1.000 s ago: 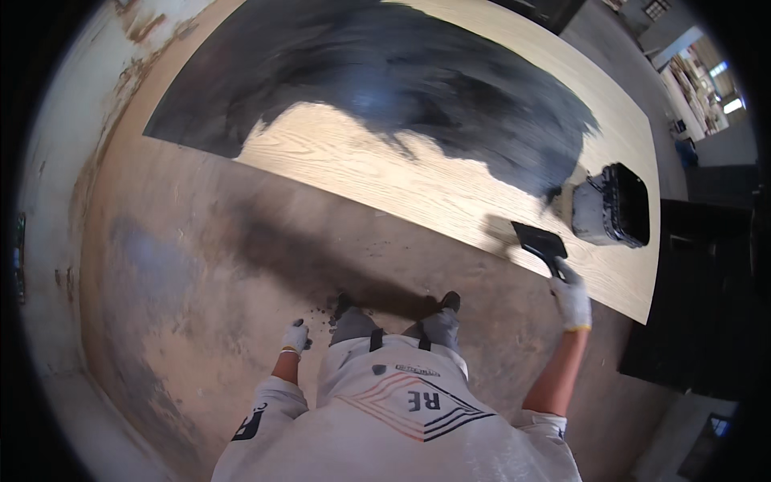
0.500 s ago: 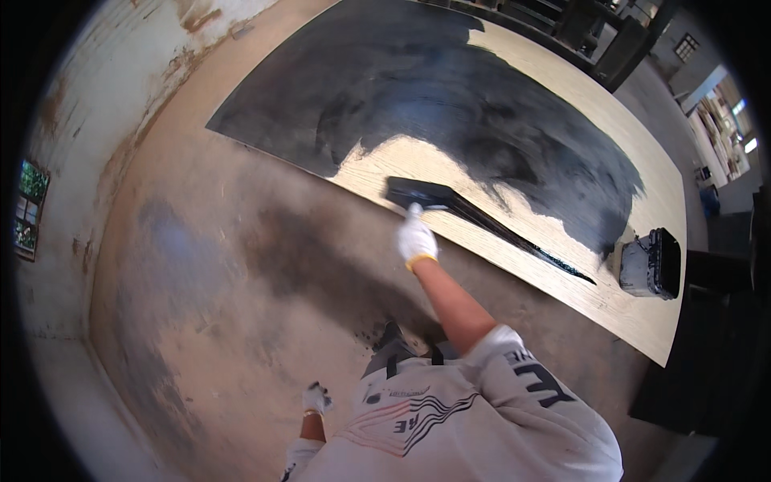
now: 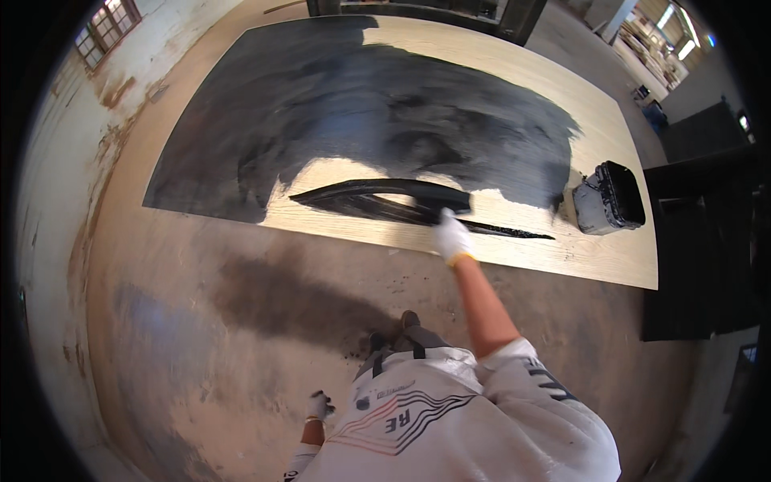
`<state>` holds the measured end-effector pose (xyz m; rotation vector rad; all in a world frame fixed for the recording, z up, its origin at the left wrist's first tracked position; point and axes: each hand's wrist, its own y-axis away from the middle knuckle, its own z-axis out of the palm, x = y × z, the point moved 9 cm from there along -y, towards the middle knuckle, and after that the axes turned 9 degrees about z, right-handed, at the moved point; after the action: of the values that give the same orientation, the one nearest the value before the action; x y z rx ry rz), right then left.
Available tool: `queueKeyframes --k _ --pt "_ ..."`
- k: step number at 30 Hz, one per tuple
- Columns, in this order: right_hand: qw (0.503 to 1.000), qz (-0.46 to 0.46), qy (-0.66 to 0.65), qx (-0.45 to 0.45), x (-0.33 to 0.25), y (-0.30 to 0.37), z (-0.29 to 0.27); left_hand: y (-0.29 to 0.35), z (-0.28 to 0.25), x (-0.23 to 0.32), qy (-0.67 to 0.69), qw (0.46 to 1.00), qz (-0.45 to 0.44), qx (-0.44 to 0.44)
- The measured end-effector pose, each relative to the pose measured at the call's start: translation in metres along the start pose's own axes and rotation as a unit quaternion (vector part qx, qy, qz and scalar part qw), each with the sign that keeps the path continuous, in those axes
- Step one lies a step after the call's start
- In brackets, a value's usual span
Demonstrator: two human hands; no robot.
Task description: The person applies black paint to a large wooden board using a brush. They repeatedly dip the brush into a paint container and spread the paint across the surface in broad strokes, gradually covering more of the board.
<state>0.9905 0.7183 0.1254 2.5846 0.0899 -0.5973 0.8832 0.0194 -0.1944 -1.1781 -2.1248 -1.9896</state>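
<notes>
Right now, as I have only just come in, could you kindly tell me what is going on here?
A person's gloved right hand holds a wide, dark tool, somewhat blurred, at glossy black streaks on a pale wood-grain board. Dull black coating covers much of the board, leaving pale patches along the near edge and the far right. A smeared bucket stands at the board's right end. The gloved left hand is low, away from the board.

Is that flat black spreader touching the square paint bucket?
Apart: the head view shows the spreader left of the bucket, with bare wood-grain board plainly visible between them.
</notes>
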Motion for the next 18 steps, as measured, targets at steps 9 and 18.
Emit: queueKeyframes --k 9,18 --pt "0.981 0.152 0.097 0.072 0.236 0.047 -0.126 0.0 0.067 0.174 -0.039 0.988 0.149 -0.025" --pt "0.991 -0.061 0.102 -0.055 0.088 0.075 0.008 0.024 0.117 0.165 -0.25 0.959 0.105 -0.079"
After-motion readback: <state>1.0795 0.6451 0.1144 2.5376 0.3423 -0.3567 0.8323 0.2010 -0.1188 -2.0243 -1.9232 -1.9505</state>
